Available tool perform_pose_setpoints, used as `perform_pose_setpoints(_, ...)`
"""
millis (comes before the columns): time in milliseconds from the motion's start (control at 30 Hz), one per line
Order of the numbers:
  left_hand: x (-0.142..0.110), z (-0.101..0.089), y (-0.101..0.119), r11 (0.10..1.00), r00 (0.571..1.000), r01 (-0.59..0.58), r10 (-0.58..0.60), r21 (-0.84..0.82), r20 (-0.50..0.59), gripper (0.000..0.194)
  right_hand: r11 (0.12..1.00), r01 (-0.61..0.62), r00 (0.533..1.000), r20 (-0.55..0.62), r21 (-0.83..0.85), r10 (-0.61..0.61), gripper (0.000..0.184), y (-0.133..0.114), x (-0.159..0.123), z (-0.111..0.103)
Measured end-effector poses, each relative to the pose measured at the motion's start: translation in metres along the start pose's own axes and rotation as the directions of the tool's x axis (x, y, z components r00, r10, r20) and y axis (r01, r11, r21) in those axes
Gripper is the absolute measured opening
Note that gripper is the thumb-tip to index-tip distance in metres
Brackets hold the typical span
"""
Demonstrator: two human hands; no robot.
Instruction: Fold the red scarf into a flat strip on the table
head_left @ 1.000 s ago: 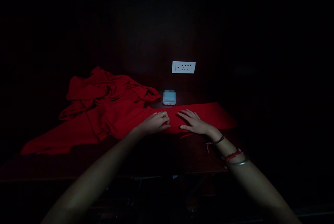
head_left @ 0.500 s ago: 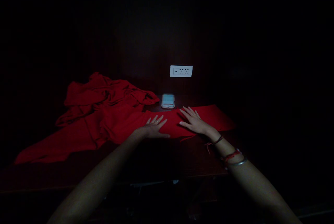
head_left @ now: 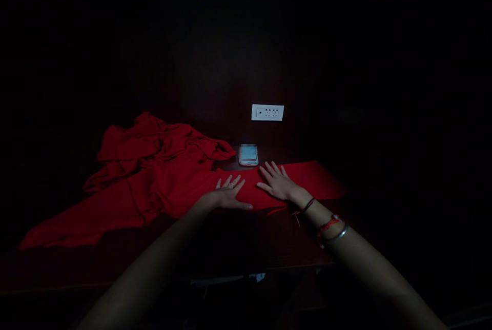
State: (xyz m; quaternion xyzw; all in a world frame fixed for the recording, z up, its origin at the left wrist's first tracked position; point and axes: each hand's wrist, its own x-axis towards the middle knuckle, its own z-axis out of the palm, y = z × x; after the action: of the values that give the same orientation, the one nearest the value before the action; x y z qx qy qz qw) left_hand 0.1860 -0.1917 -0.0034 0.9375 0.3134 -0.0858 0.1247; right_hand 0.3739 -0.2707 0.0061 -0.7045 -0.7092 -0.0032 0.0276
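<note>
A red cloth garment point(head_left: 177, 186) lies across a dark wooden table point(head_left: 246, 240). On the left it is bunched in folds, and toward the right it runs out into a flat, smooth strip. My left hand point(head_left: 229, 197) rests on the strip with spread fingers, a ring on one of them. Further right, my right hand point(head_left: 277, 182) also lies on the red cloth, palm down and fingers apart. Neither hand grips anything. A thin red string hangs at the near edge of the cloth, below my right hand.
Just behind the cloth lies a phone point(head_left: 248, 155) with a lit screen. A white power socket point(head_left: 268, 112) is set in the dark wall above it. The near table edge runs below my hands. Much of the surroundings is too dark to make out.
My right hand has slid slightly left over the cloth, closer to my left hand. The left hand stays almost in place. The whole view has shifted a little, so things sit lower.
</note>
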Motion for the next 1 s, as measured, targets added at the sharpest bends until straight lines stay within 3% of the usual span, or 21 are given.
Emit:
perform_pose_setpoints(100,0.002,0.002,-0.003,0.999,0.999,0.049,-0.049,-0.014,-0.017,0.093,0.997,0.073,0.995,0.059,0.04,-0.075,0.074,-0.004,0.012,0.006)
perform_pose_setpoints(200,0.005,0.004,-0.005,0.995,0.993,0.101,-0.101,-0.009,-0.057,0.082,0.999,-0.018,0.986,0.164,0.048,0.01,0.072,0.01,0.016,0.008)
perform_pose_setpoints(400,0.004,-0.002,-0.001,0.993,0.993,0.118,-0.118,0.018,-0.005,0.09,0.938,-0.345,0.923,0.18,-0.003,0.34,0.059,0.091,-0.005,0.007)
perform_pose_setpoints(533,-0.001,-0.008,0.003,0.994,0.994,0.112,-0.112,0.002,0.014,0.093,0.885,-0.464,0.871,0.163,-0.035,0.463,0.059,0.131,-0.017,0.005)
perform_pose_setpoints(600,-0.002,-0.008,0.003,0.994,0.994,0.111,-0.111,0.008,0.013,0.092,0.867,-0.496,0.858,0.132,-0.04,0.497,0.061,0.128,-0.018,0.001)
perform_pose_setpoints(667,-0.002,-0.007,0.002,0.994,0.994,0.107,-0.107,0.015,-0.002,0.091,0.893,-0.449,0.891,0.068,-0.006,0.449,0.065,0.108,-0.017,-0.003)
perform_pose_setpoints(767,-0.003,-0.006,0.001,0.995,0.995,0.102,-0.101,0.02,-0.02,0.09,0.984,-0.164,0.986,0.026,0.073,0.163,0.065,0.06,-0.014,-0.003)
perform_pose_setpoints(867,-0.003,-0.004,0.0,0.995,0.995,0.099,-0.098,0.029,-0.028,0.091,0.994,0.004,0.995,0.095,0.106,-0.014,0.063,0.025,-0.016,0.003)
perform_pose_setpoints(933,-0.002,-0.003,-0.002,0.995,0.995,0.096,-0.095,0.038,-0.028,0.092,0.996,-0.026,0.993,0.119,0.086,0.015,0.06,0.026,-0.02,0.007)
perform_pose_setpoints(1000,-0.001,-0.003,-0.003,0.994,0.995,0.097,-0.096,0.045,-0.019,0.093,0.989,-0.137,0.983,0.135,0.061,0.128,0.057,0.046,-0.027,0.008)
